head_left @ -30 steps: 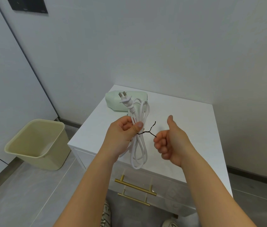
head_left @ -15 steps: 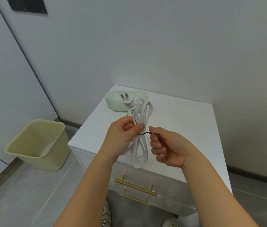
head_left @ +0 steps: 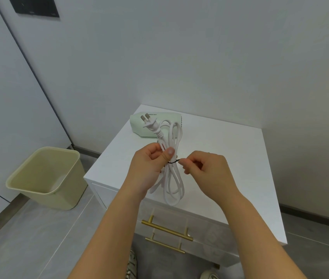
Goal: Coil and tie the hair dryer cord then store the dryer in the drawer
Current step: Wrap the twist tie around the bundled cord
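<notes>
Cord (head_left: 171, 169): white, smooth round cable gathered into long narrow loops; held upright above the front half of the worktop, with the lower loop hanging near the front edge.
Plug (head_left: 149, 122): white moulded body with flat metal prongs; at the top of the bundle, in front of the hair dryer.
Twist tie (head_left: 173, 162): thin black wire wound round the waist of the cord bundle, its twisted tail pointing right.
Hair dryer (head_left: 136, 127): pale green matt plastic with a rounded body; lies at the far left corner of the worktop, partly hidden by the plug and loops.
Left hand (head_left: 149, 168): grip closed round the cord bundle, thumb pressed across the front just above the twist tie, fingers curled behind.
Right hand (head_left: 206, 172): grip closed to a pinch on the tail of the twist tie, other fingers curled.
Worktop (head_left: 230, 158): white, flat, square-edged top of a drawer cabinet.
Drawers (head_left: 210, 234): pale glossy fronts, closed, with two brass bar handles (head_left: 166, 230).
Bin (head_left: 58, 200): cream plastic, squarish with rounded corners; stands on the grey floor (head_left: 38, 238) left of the cabinet.
</notes>
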